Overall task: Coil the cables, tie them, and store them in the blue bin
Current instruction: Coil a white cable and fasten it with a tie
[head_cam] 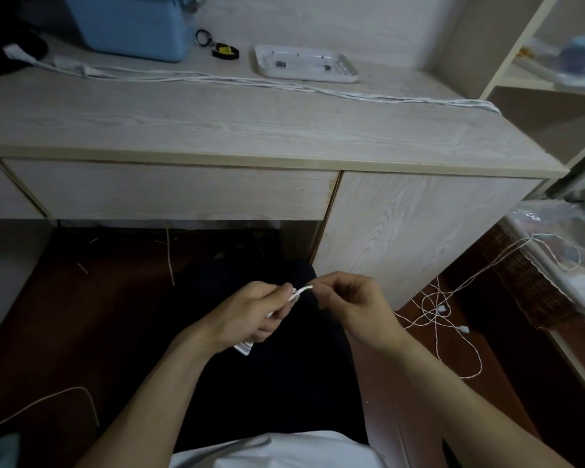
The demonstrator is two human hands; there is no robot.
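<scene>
Over my lap, my left hand (255, 315) grips a small coiled white cable (244, 348); part of the bundle sticks out below the palm. My right hand (348, 304) pinches the cable's short free end (303, 291) between thumb and forefinger, just right of the left fingers. The blue bin (129, 25) stands at the back left of the desk. A long white cable (284, 84) stretches across the desk (250, 130) from the left to its right edge. More white cable (436, 312) lies tangled on the floor at the right.
A white tray (306, 64) sits on the desk right of the bin, with black cable ties (225, 52) between them. A shelf unit (554, 79) stands at the right, a wicker basket (527, 285) below it. Another thin cable (48, 400) crosses the floor at lower left.
</scene>
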